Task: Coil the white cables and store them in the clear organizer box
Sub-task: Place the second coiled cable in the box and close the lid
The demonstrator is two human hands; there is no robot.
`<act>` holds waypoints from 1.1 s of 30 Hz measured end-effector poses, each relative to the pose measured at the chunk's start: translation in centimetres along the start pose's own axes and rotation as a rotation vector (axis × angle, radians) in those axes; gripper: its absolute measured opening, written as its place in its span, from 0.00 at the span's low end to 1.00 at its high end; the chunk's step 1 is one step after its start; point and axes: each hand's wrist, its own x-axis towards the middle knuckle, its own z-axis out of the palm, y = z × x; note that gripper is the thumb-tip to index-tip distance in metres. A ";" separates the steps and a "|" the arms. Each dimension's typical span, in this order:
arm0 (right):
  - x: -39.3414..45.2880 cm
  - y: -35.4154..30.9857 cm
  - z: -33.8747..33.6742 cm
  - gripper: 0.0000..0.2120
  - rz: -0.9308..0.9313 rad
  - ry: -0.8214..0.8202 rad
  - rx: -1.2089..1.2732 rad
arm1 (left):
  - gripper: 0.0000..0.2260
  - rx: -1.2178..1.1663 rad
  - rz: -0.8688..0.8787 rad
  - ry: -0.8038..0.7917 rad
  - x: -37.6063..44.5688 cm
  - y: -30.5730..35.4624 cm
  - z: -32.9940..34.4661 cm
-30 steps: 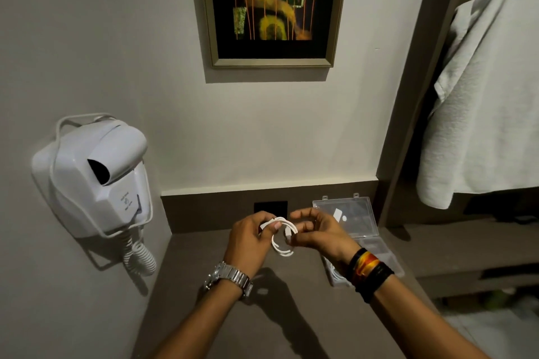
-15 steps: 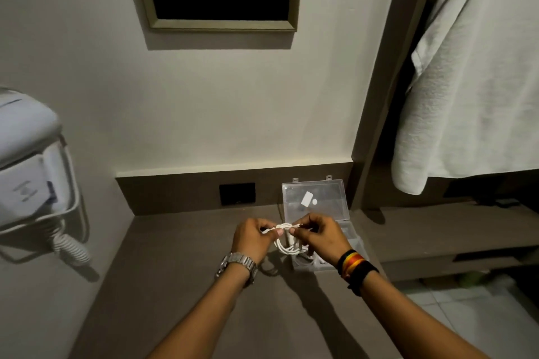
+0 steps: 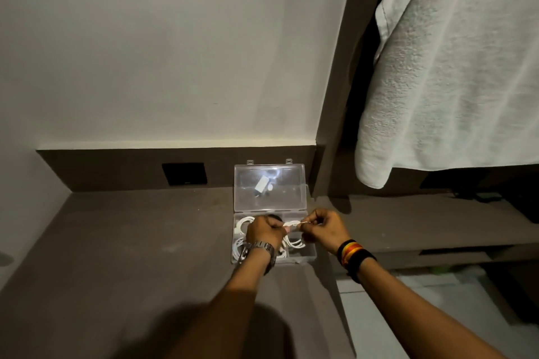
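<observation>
Counter (image 3: 122,242): matte brown slab, 8 o'clock.
Left hand (image 3: 264,232): fingers pinched on thin white cable (image 3: 293,226), above box.
Clear organizer box (image 3: 309,255): glossy rectangular plastic, lid open, coils inside.
Right hand (image 3: 326,227): pinching same cable.
Towel (image 3: 455,67): nubby, 2 o'clock.

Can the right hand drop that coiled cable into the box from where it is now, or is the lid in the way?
Probably yes. The right hand and left hand hold the coiled cable directly over the box, whose lid stands open against the wall. Other cables already fill the left compartments.

Head camera, looking forward and down, hands near
</observation>
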 end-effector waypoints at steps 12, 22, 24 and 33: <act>2.2 4.5 -0.5 0.04 0.126 -0.054 -0.126 | 0.08 0.036 -0.059 -0.172 1.8 -4.2 2.4; 2.6 4.8 0.2 0.06 0.145 -0.007 -0.113 | 0.07 0.109 -0.041 -0.061 2.1 -3.8 2.7; 2.6 4.9 0.4 0.07 0.139 0.013 -0.145 | 0.10 0.107 -0.040 -0.039 1.9 -3.6 2.9; 2.8 5.7 0.3 0.06 0.131 0.032 -0.139 | 0.08 -0.062 -0.070 -0.038 0.8 -3.1 3.6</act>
